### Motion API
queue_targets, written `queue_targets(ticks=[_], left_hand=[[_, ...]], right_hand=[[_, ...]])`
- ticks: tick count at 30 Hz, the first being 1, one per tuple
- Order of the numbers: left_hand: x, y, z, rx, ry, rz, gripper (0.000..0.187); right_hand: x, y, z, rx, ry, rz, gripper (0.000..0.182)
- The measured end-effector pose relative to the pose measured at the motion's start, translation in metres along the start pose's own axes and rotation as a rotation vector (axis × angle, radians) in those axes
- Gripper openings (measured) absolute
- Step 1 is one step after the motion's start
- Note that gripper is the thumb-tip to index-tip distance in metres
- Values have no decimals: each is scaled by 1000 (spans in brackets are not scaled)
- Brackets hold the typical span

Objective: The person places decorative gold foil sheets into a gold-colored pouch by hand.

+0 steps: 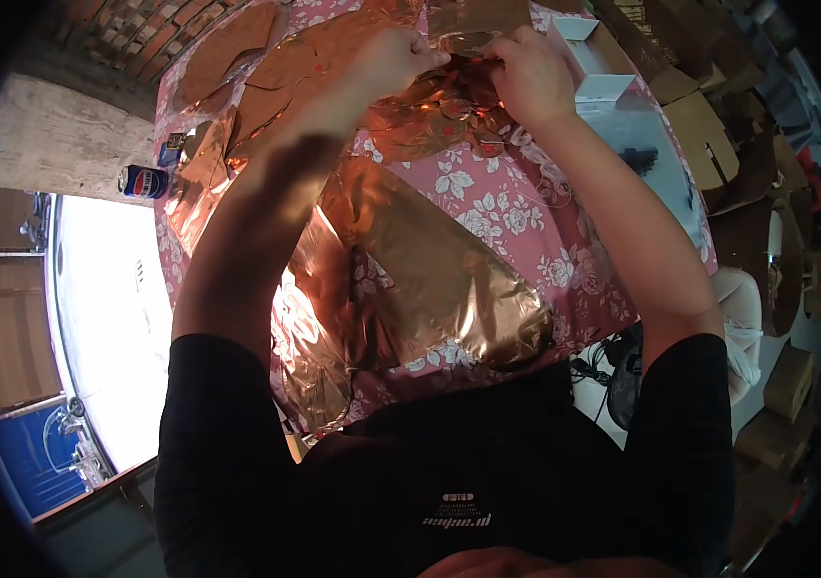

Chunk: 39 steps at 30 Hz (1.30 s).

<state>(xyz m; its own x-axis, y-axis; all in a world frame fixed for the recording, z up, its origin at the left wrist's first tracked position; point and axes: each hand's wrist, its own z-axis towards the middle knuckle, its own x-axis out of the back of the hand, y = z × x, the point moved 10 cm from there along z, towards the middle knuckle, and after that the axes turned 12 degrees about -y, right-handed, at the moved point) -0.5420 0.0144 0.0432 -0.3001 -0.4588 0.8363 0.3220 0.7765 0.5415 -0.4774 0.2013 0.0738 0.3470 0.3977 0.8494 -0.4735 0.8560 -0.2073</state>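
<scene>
Both arms reach to the far side of the table. My left hand (pixel 399 64) is closed, its fingertips pinching the upper left edge of a crumpled copper-coloured foil balloon (pixel 430 125), flat and apparently uninflated. Opposite it, my right hand (pixel 537 79) has its fingers bent in a pinch on the right edge of the same foil. The exact grip is partly hidden by the fingers. Nearer my body lies a large flat foil balloon (pixel 410 260) with shiny creases. More flat copper foil (pixel 295 72) spreads beneath and beyond my left forearm.
A pink floral tablecloth (pixel 487 207) covers the table. A blue drink can (pixel 143 182) stands at the left edge. On the right are an open white box (pixel 608 89) and a clear plastic sheet (pixel 651 164). Cardboard boxes (pixel 699 144) crowd the floor beyond.
</scene>
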Motion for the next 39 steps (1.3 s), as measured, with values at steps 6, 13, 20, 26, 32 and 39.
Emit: queue_targets(ticks=[6,13,20,26,32,39], left_hand=[[-6,-20,7,-25,74,-104,38],[-9,-14,1,-104,212,-199,26],[-6,35,-28,-526,373,50,22],[-28,44,-27,-459,152,219,35],[-27,34,-24,-375,125,78,47],[-26,26,-18,-354,184,0,37]], right_hand=[[2,-6,-5,65,53,-64,18],[22,-24,-11,154,152,-39,12],[6,-6,-5,108,74,17,11],[-1,0,-9,72,58,11,10],[-5,1,-10,30,14,13,9],[-4,4,-13,-5,5,-19,10]])
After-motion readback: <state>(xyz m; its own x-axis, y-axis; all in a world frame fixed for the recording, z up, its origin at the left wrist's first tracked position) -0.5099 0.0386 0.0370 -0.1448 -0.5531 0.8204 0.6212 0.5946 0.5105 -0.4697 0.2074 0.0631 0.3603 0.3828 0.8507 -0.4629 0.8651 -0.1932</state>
